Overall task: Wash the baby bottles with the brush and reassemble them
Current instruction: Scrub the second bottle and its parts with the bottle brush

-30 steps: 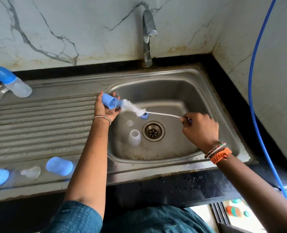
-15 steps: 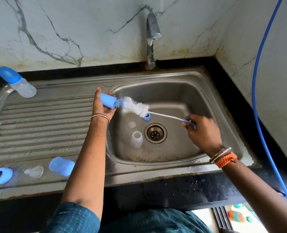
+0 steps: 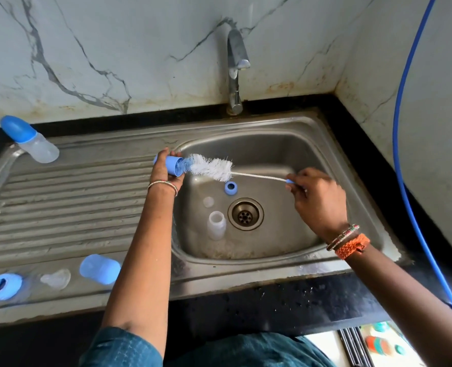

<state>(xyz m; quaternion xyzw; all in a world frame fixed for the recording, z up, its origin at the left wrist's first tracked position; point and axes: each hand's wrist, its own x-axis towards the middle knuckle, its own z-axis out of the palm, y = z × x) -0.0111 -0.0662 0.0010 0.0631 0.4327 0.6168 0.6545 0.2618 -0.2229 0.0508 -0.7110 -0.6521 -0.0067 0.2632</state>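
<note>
Step in hand: scrubbing the inside of a blue bottle cap [image 3: 174,165] with the bottle brush [image 3: 212,169], judged from the brush tip sitting at the cap's open mouth.
Left hand: the left hand [image 3: 163,169] curls its fingers round the cap and holds it on its side over the sink's left rim, mouth turned toward the basin.
Right hand: the right hand [image 3: 316,193] pinches the brush's blue handle end between thumb and fingertips, over the basin.
Brush: only the tip of the bristles is inside the cap; most of the white head lies outside, and the thin wire stem spans the gap to the right hand.
Doing it well: push the head deeper, twist the handle so the bristles sweep the closed end, and keep the cap steady; the long stem will likely flex, so short strokes suit.
Waiting in the sink [image 3: 293,144]: a clear bottle body [image 3: 216,224], a blue ring [image 3: 231,187], a clear teat [image 3: 208,201].
On the drainboard [image 3: 68,197]: an assembled bottle [image 3: 30,140], another blue cap [image 3: 99,268], a teat [image 3: 56,278], a blue collar [image 3: 3,286].
Tap [image 3: 236,72]: no water visibly running.
</note>
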